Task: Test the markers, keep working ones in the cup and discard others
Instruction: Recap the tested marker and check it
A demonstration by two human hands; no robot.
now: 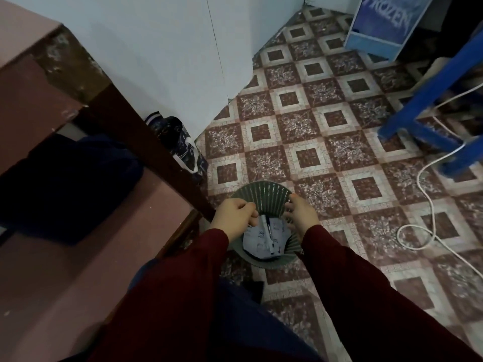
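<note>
Two dark red fabric sleeves nearest. One round green slotted plastic basket: right hand fingers curl over its right rim. Left hand fingers curled at the left rim, grip indeterminate. One slim black-and-white marker lies inside on crumpled white paper.

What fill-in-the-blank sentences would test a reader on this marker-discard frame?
The marker lies ____ the green basket, on scribbled paper.
The right hand holds the basket's ____.
The cable on the floor is ____.
Missing words: inside; rim; white.
</note>
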